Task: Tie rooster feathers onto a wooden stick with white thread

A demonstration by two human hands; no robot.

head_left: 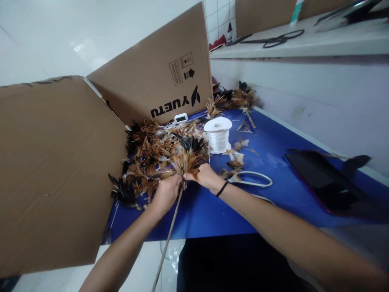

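Note:
Brown and black feathers fan out from the top of a thin stick, forming a feather duster (185, 160) in front of me. My left hand (166, 194) is closed around it where the feathers meet the stick (172, 231), which slants down toward me past the table edge. From the other side, my right hand (205, 177) pinches at the base of the same feathers; its fingertips are partly hidden. Just beyond, a spool of white string (218, 136) stands upright. A pile of loose feathers (152, 150) spreads behind and to the left of my hands.
Open cardboard flaps (146, 77) wall off the left and back. White-handled scissors (255, 178) and a dark tablet-like device (325, 182) lie on the blue table (267, 138) to the right. A small white-framed device (181, 118) sits behind the pile. Dark scissors (282, 39) rest on the ledge.

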